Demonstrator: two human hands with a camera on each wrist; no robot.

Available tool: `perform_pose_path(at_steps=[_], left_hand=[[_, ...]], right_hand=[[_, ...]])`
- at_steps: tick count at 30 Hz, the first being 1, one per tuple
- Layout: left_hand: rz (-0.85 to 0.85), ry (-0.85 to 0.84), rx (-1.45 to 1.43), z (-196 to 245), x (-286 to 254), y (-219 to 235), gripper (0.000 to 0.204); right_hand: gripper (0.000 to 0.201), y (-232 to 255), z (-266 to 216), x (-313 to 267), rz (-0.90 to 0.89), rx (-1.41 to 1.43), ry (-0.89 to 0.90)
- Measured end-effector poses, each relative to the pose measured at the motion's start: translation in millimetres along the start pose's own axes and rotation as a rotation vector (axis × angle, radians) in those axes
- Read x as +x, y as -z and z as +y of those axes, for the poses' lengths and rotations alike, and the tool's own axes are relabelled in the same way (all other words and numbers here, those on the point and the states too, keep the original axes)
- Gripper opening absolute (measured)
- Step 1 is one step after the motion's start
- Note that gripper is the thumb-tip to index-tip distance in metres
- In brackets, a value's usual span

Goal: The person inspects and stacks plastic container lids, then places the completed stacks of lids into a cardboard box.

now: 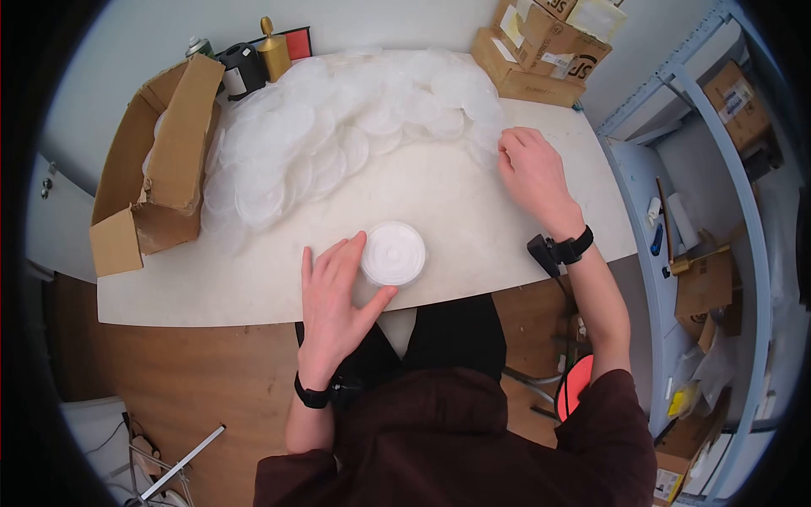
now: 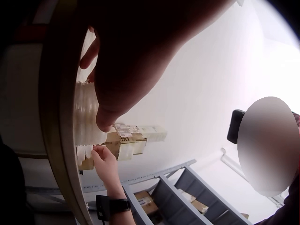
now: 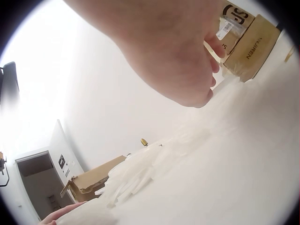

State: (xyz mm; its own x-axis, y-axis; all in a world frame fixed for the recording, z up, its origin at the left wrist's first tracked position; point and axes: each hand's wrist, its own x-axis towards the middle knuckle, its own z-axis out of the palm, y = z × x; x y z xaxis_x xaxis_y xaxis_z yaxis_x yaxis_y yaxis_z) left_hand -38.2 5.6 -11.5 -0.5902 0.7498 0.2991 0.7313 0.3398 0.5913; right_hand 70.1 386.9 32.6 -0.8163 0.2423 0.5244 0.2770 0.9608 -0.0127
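Note:
A stack of round, translucent white lids [image 1: 394,253] stands near the table's front edge; the left wrist view shows its ribbed side [image 2: 86,115]. My left hand [image 1: 336,291] holds it between thumb and fingers, the thumb at the near side and the index finger at the upper left. At the right end of a spread pile of thin translucent discs [image 1: 325,127], my right hand [image 1: 536,173] has its fingers curled and pinches the edge of a disc. In the right wrist view the right hand [image 3: 171,61] partly hides its own fingertips.
An open cardboard box [image 1: 173,160] stands at the table's left, with a black container [image 1: 242,69] and a gold bottle [image 1: 274,55] behind it. Stacked boxes [image 1: 541,63] are at the back right. A blue-grey shelf [image 1: 718,127] runs along the right side.

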Motion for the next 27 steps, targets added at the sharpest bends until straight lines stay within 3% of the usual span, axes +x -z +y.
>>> perform_pose_path(at_steps=[7,10,12,15,27], left_hand=[[0.011,0.006,-0.003,1,1,0,0.085],[0.004,0.015,-0.013,1,2,0,0.086],[0.005,0.02,-0.014,0,0,1,0.087],[0.004,0.014,-0.019,1,1,1,0.087],[0.02,0.039,-0.034,1,1,-2,0.098]], right_hand=[[0.008,64,-56,-14,-0.113,0.325,-0.119],[0.011,73,-95,-24,-0.118,0.405,0.03],[0.017,69,-122,-30,-0.12,0.406,0.238],[0.02,58,-144,-39,-0.184,0.477,0.329],[0.024,41,-156,-52,-0.207,0.539,0.458]])
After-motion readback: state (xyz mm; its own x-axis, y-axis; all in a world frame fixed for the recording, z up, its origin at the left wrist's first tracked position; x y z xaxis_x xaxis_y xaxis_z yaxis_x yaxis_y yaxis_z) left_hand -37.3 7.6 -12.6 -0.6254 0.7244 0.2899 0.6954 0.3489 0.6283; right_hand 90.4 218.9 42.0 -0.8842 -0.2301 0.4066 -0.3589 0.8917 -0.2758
